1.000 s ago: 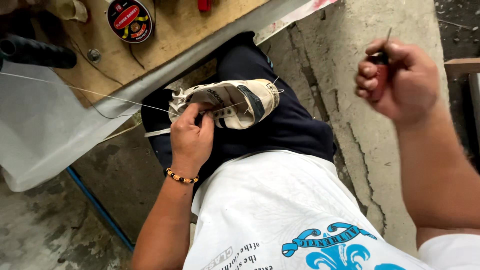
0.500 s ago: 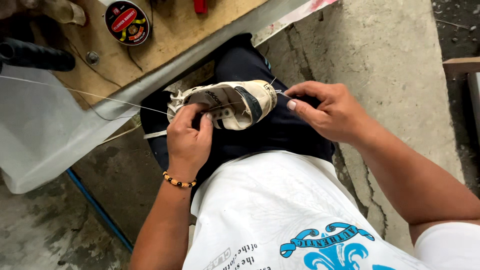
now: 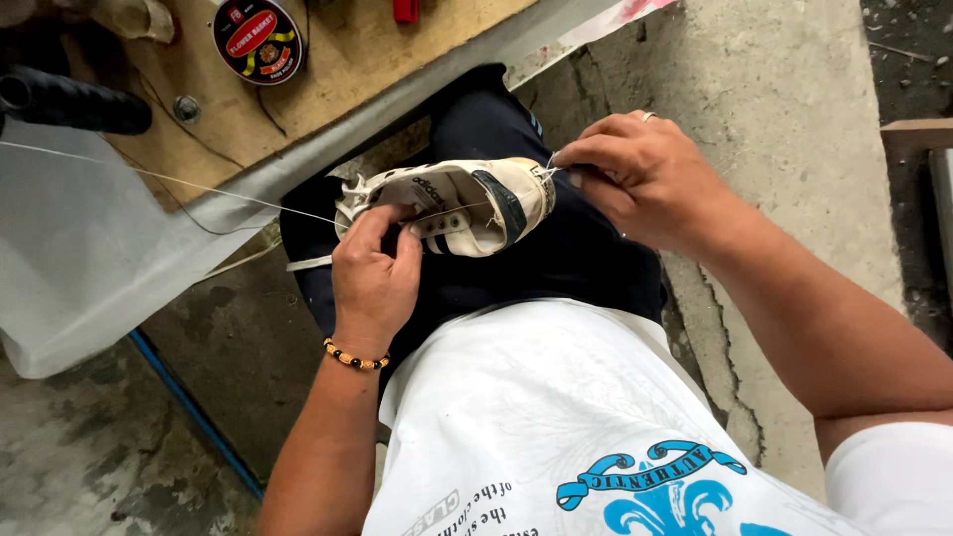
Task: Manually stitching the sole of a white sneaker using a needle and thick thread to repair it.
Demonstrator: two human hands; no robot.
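Observation:
A worn white sneaker (image 3: 467,203) with dark stripes lies on my lap, toe toward the right. My left hand (image 3: 375,278), with a beaded bracelet at the wrist, grips the shoe at its lace side and holds it steady. My right hand (image 3: 640,174) is pinched at the shoe's toe end, its fingers closed on a small dark tool and a thin thread (image 3: 199,186). The thread runs from the shoe out to the left. The tool's tip is hidden behind my fingers.
A wooden board (image 3: 338,60) lies above my knees with a round tin (image 3: 257,38), a red item and a black handle (image 3: 69,99) on it. A clear plastic sheet (image 3: 89,258) hangs at left. Cracked concrete floor lies at right, a blue pipe at lower left.
My right hand came down from its raised position at upper right to the shoe's toe end. My left hand stayed on the shoe.

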